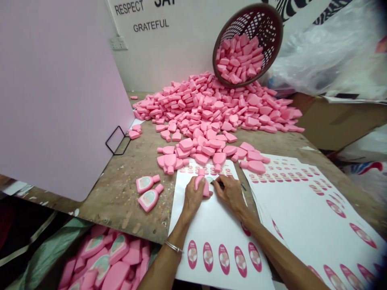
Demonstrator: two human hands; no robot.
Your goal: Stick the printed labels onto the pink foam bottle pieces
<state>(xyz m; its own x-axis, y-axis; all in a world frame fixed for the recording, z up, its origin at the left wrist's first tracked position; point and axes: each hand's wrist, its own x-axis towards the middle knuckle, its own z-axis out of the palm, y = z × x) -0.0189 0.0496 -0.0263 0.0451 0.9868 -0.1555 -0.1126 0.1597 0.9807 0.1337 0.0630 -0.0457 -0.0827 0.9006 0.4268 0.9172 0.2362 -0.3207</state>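
Observation:
My left hand (193,197) is closed around a small pink bottle (201,183), its neck pointing away from me. Fingers pinched, my right hand (229,192) is just to the right of the bottle, over a printed label sheet (208,225). Something small and dark shows between its fingers, too little of it visible to name. A pale green label (209,180) lies between the bottle and my right fingertips. Left of the sheet rest two labelled pink bottles (148,198) on the wooden table (121,205).
A large heap of pink bottles (196,104) covers the back of the table, beneath a tilted brown basket (275,44) holding more. Further label sheets (290,205) spread at right. Below the front edge is a sack of bottles (117,270). A pale board (60,100) stands at left.

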